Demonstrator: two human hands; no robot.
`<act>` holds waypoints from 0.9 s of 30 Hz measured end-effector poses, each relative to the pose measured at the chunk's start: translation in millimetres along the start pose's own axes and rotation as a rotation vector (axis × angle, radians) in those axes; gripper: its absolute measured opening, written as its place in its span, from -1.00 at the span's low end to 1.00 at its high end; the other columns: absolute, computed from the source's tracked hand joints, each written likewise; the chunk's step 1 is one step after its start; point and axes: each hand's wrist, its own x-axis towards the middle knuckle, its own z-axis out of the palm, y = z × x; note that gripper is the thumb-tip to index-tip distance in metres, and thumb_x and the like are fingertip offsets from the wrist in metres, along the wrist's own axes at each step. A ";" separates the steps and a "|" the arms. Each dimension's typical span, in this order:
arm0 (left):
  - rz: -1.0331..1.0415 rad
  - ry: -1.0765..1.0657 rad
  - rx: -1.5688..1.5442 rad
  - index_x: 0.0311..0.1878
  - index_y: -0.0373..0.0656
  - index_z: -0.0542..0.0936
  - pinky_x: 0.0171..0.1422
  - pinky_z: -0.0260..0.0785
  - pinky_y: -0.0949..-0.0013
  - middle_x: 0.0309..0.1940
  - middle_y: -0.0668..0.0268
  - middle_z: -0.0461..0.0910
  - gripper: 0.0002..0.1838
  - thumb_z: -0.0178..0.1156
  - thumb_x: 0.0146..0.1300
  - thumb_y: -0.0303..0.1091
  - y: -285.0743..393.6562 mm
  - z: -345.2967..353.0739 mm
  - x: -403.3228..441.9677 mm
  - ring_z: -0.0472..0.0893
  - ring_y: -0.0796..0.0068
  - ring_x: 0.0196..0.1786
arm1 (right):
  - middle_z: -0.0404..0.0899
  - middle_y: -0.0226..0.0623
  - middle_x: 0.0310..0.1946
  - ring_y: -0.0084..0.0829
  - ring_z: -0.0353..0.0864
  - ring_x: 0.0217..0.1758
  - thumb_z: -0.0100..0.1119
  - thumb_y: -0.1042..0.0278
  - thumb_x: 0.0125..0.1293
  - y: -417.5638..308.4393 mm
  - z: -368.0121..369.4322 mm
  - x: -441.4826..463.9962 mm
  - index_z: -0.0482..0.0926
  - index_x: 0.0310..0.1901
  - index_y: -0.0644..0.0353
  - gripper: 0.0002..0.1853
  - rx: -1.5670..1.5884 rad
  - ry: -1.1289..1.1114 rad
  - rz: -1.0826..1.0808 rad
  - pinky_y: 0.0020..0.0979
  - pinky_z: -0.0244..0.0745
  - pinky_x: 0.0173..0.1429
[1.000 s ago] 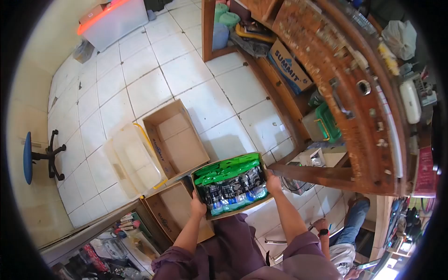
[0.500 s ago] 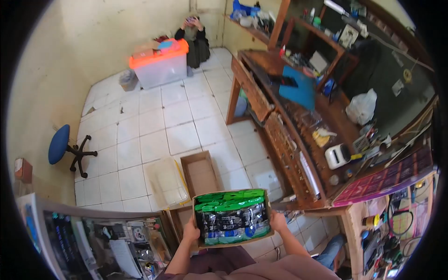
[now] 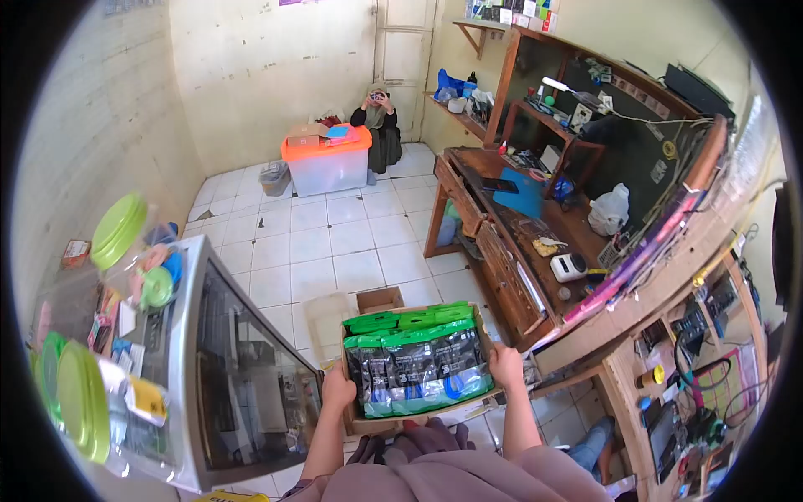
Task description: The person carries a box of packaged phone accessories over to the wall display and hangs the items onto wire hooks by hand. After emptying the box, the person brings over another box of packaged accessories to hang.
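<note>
Between my hands is a cardboard box (image 3: 345, 328), carried level in front of my body and filled with rows of packets (image 3: 418, 368). These packets are black with green tops and bottoms, and some show blue. My left hand (image 3: 339, 390) grips the box's left side, fingers wrapped round its edge. On the opposite side, my right hand (image 3: 505, 366) is closed on the right wall. The underside of the box is hidden from view.
A glass display case (image 3: 251, 368) with green-lidded jars stands at left. A wooden workbench (image 3: 535, 251) runs along the right. On the tiled floor ahead lie a clear plastic bin (image 3: 326, 322) and another cardboard box (image 3: 379, 299). A person (image 3: 383, 130) sits beside an orange-lidded container (image 3: 328, 171).
My view has tilted up and swung, showing more of the far wall and the display case. The box is still in both hands and appears raised closer to me.
</note>
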 end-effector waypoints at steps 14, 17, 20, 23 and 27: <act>0.000 0.101 0.181 0.31 -0.12 0.48 0.07 0.45 -0.16 -0.21 -0.20 0.65 -0.37 0.07 0.07 -0.55 11.1 -121.2 -210.5 0.64 -0.24 -0.07 | 0.64 0.10 -0.49 0.12 0.67 -0.38 0.15 0.34 0.29 -83.6 -103.5 -247.0 0.67 -0.14 0.15 -0.82 0.011 0.277 0.080 0.06 0.56 -0.20; 0.075 0.120 0.183 0.32 -0.14 0.47 0.00 0.47 -0.18 -0.30 -0.22 0.65 -0.35 0.06 0.05 -0.55 -15.2 -129.7 -245.2 0.65 -0.26 -0.16 | 0.63 0.10 -0.50 0.13 0.66 -0.39 0.15 0.34 0.28 -86.3 -111.1 -291.4 0.67 -0.15 0.16 -0.82 0.034 0.297 0.050 0.07 0.55 -0.22; 0.127 0.152 0.175 0.30 -0.16 0.48 -0.02 0.47 -0.18 -0.32 -0.22 0.65 -0.37 0.06 0.05 -0.54 -35.1 -139.9 -288.1 0.65 -0.26 -0.18 | 0.62 0.11 -0.51 0.15 0.65 -0.40 0.14 0.35 0.29 -87.5 -119.2 -342.5 0.66 -0.17 0.19 -0.82 0.050 0.323 0.018 0.08 0.54 -0.23; 0.129 0.163 0.179 0.29 -0.17 0.49 -0.02 0.48 -0.18 -0.33 -0.21 0.65 -0.38 0.07 0.05 -0.53 -60.7 -153.1 -336.0 0.65 -0.26 -0.18 | 0.61 0.13 -0.52 0.15 0.65 -0.41 0.14 0.37 0.28 -100.8 -131.1 -397.4 0.65 -0.18 0.21 -0.83 0.039 0.317 0.007 0.08 0.54 -0.26; 0.127 0.150 0.153 0.30 -0.19 0.49 -0.02 0.48 -0.17 -0.28 -0.20 0.66 -0.37 0.08 0.04 -0.52 -97.5 -179.9 -405.2 0.65 -0.24 -0.18 | 0.61 0.13 -0.52 0.15 0.65 -0.41 0.15 0.40 0.27 -117.2 -140.6 -467.6 0.65 -0.18 0.23 -0.83 0.068 0.313 -0.056 0.07 0.53 -0.27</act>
